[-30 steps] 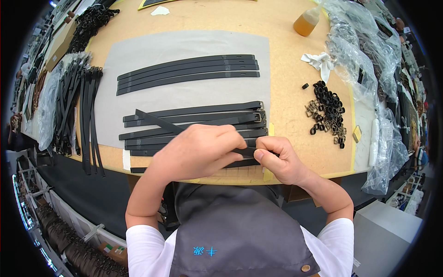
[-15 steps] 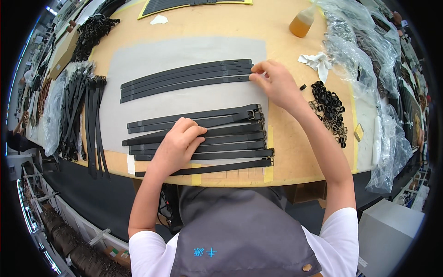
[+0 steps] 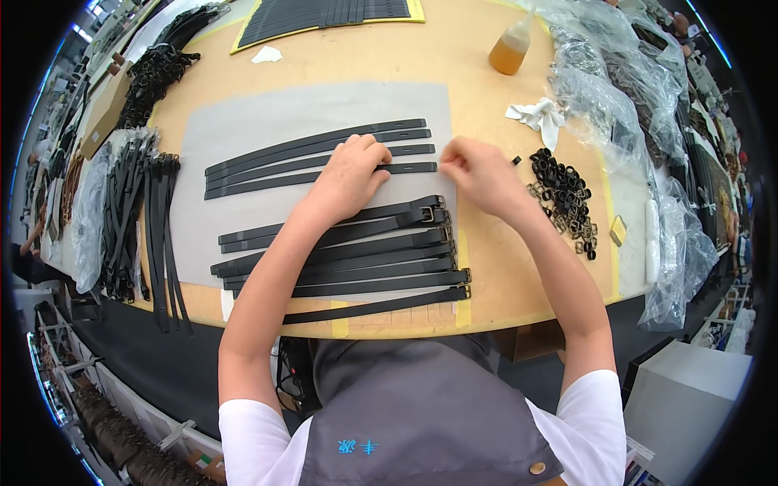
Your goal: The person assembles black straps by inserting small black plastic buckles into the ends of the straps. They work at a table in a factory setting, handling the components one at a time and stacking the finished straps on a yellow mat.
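Two groups of dark leather straps lie side by side on a pale grey sheet [image 3: 243,101]. In the far group, the slotted straps [image 3: 259,166] are fanned apart, without buckles. My left hand [image 3: 348,174] rests over this group, its curled fingers and thumb closed on the nearest strap close to its right end. Just beyond that strap's tip, my right hand [image 3: 482,174] is closed in a pinch; what its fingers hold, if anything, is too small to make out. Nearer me lie several straps with buckles [image 3: 429,214] at their right ends, partly under my left forearm.
Right of the sheet is a pile of black loops and metal buckles [image 3: 567,194]. Beyond it are a white cloth [image 3: 539,117], an amber liquid bottle [image 3: 509,53] and crumpled clear plastic [image 3: 596,89]. Strap bundles [image 3: 162,227] hang over the left edge. A strap-covered board [image 3: 324,18] lies at the back.
My left hand has moved from the near, buckled straps to the far group. My right hand has come off the far strap ends. The far straps are now spread apart.
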A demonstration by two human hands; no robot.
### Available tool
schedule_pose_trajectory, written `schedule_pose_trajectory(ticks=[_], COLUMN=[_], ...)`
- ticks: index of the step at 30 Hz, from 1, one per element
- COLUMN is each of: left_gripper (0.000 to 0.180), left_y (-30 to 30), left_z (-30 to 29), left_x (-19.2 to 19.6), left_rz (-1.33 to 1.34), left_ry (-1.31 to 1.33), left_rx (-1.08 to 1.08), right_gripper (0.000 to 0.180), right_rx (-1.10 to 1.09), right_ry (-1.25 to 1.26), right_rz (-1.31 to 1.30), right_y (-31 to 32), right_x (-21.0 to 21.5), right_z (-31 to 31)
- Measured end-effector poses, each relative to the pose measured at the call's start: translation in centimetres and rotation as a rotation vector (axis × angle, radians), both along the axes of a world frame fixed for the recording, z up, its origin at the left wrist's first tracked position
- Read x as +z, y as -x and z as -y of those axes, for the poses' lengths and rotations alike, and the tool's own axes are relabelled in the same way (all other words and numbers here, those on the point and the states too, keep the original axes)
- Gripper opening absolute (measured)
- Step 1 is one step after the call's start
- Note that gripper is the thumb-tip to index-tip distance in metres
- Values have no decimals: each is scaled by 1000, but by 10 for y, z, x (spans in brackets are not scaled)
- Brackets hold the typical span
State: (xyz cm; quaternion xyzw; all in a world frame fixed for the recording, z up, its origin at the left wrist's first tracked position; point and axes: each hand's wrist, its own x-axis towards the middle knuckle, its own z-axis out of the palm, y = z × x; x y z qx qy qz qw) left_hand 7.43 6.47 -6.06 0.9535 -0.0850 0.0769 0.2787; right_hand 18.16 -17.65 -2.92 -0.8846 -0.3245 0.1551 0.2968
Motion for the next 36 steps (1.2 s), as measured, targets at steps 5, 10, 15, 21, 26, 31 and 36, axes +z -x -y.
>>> schedule_pose_trajectory(ticks=[5, 10, 15, 21, 26, 31, 36], left_gripper=[15, 16, 19, 20, 18, 17, 17], left_y=[-2, 0, 19, 35, 42, 47, 51], left_z=[-2, -1, 8, 27, 32, 31, 32], left_x=[3, 19, 61, 70, 68, 65, 72], left_rz=[-155, -252, -243, -10, 42, 95, 56], left_ry=[117, 153, 427, 439, 406, 375, 360], left_rx=[-10, -31, -2, -64, -16, -25, -48], right_gripper=[23, 25, 21, 22, 29, 34, 30], right_rx=[-241, -194, -161, -84, -132, -144, -92], right_ry=[137, 108, -610, -803, -915, -970, -848], right_rz=[467, 219, -646, -979, -1120, -1172, -895], right_y=[-23, -23, 2, 29, 39, 49, 58], right_x=[6, -10, -3, 14, 4, 6, 6], right_z=[67, 74, 53, 39, 44, 43, 44])
